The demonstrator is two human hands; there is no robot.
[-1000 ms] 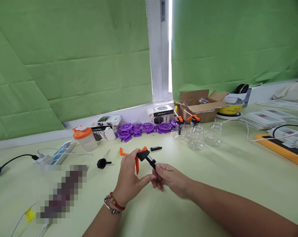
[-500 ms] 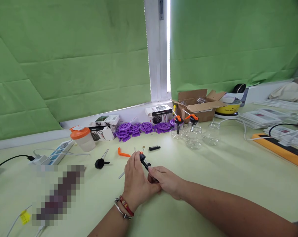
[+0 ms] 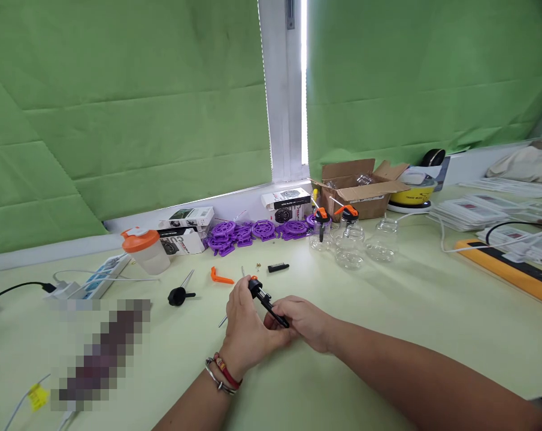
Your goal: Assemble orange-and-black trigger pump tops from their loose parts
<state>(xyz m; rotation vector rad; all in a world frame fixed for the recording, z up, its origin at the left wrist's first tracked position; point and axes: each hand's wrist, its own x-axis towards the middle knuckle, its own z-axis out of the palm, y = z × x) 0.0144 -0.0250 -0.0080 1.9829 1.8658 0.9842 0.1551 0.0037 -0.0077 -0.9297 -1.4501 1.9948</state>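
Tilted over the counter [image 3: 423, 299], a black plastic part [image 3: 266, 302] was clamped: top end cupped by the arched left hand [image 3: 248, 332], lower half pinched by the right hand [image 3: 309, 320], close beside.

Far end of blk part [image 3: 268, 304] partly hid by L hand [image 3: 249, 335]; R hand [image 3: 307, 322] fingertips mostly obscured. Rod [image 3: 223, 321] just L of grip ran behind L hand. Specks [image 3: 259, 266] beyond grip too sm. to ID. Obj. [image 3: 104, 353] well L of grip was pixelated.
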